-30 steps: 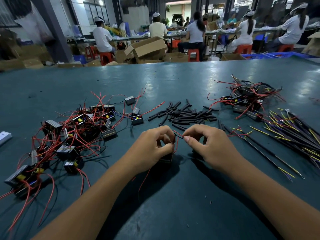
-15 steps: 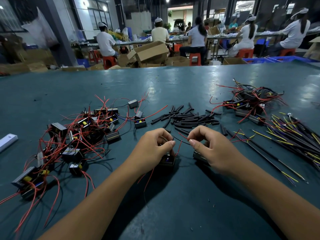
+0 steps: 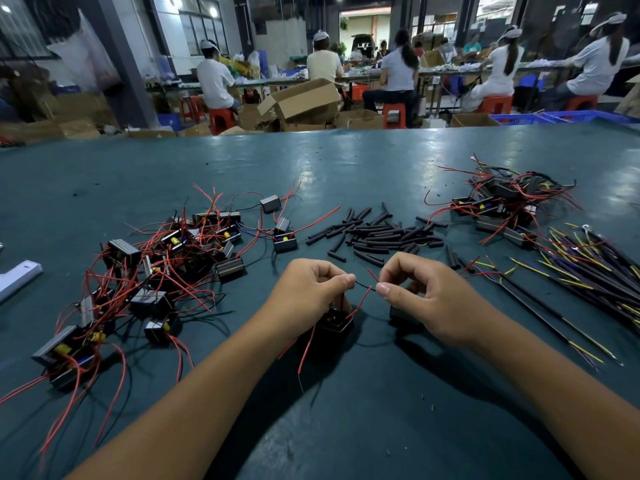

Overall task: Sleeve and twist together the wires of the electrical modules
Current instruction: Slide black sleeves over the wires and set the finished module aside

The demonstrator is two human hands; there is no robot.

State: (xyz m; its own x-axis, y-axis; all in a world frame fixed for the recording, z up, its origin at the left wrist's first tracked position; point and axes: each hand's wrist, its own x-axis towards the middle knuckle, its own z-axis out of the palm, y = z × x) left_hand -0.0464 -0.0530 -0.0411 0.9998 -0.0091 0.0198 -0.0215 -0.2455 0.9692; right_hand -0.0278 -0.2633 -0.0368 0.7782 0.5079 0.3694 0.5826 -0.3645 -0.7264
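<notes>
My left hand and my right hand hover close together above the green table. Between their fingertips runs a thin black wire; the left pinches one end, the right pinches the other together with a red wire. Under the left hand sits a small black module with red leads trailing toward me. A second black module lies partly hidden under my right palm. A scatter of short black sleeves lies just beyond the hands.
A tangle of modules with red wires fills the left. Another pile of modules sits far right, with a bundle of dark and yellow wires beside it. A white block lies at the left edge.
My hands have drawn slightly apart, stretching the black wire between them. The module under the left hand shows more clearly.
</notes>
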